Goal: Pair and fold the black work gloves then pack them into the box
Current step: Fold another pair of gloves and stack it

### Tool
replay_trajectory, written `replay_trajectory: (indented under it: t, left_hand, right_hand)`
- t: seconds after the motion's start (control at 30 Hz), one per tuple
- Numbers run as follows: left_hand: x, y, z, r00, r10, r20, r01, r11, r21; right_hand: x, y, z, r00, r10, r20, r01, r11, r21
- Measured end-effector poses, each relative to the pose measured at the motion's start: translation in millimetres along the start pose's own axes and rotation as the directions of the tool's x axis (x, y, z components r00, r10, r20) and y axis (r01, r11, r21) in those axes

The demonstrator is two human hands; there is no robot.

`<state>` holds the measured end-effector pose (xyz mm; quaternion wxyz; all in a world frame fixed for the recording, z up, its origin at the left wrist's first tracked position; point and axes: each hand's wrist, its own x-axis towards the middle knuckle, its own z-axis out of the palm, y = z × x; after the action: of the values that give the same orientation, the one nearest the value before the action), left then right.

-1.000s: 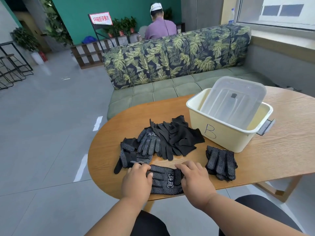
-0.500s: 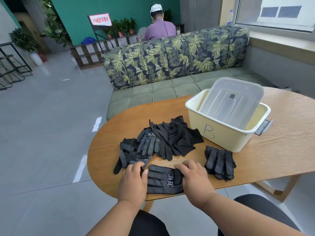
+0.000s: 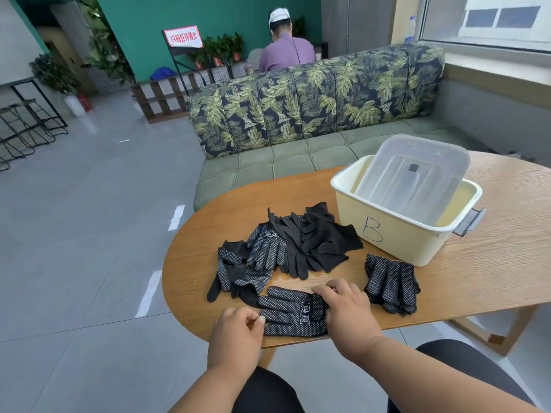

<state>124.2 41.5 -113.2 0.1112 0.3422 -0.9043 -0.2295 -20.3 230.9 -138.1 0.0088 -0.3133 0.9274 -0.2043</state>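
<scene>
A black dotted work glove point(image 3: 290, 312) lies flat at the table's near edge, fingers pointing left. My right hand point(image 3: 347, 311) presses palm-down on its cuff end. My left hand point(image 3: 237, 327) pinches the glove's fingertips at its left end. A folded pair of dotted gloves point(image 3: 392, 283) lies to the right of my right hand. Behind, a loose pile of black gloves point(image 3: 298, 242) spreads across the table's middle. The cream box marked B point(image 3: 387, 234) stands at the back right, with a clear lid point(image 3: 414, 171) leaning inside it.
The wooden oval table point(image 3: 492, 263) ends just under my hands, with grey floor to the left. A leaf-patterned sofa point(image 3: 313, 93) stands behind the table. A person point(image 3: 284, 46) sits beyond it, back turned.
My left hand has slid off the glove towards the left and now pinches its fingertips. My right hand stays on the cuff. The view has shifted slightly.
</scene>
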Motion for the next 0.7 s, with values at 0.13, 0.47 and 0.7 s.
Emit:
replay_trajectory:
  t: [0.13, 0.47, 0.7]
  left_hand:
    - [-1.4, 7.3, 1.7, 0.999, -0.033, -0.011, 0.032, 0.999, -0.033]
    - [3.2, 14.0, -0.8, 0.996, -0.092, -0.004, 0.091, 0.994, -0.062]
    - [-5.7, 16.5, -3.3, 0.999, -0.041, -0.012, 0.041, 0.999, -0.017]
  right_hand:
    - [-1.0, -0.3, -4.1, 1.000, -0.015, 0.026, 0.014, 1.000, 0.004]
    - [-8.3, -3.7, -9.0, 1.000, -0.025, -0.008, 0.025, 1.000, -0.008]
    - [-12.1, -8.1, -10.2, 1.000, -0.021, -0.003, 0.020, 0.997, -0.074]
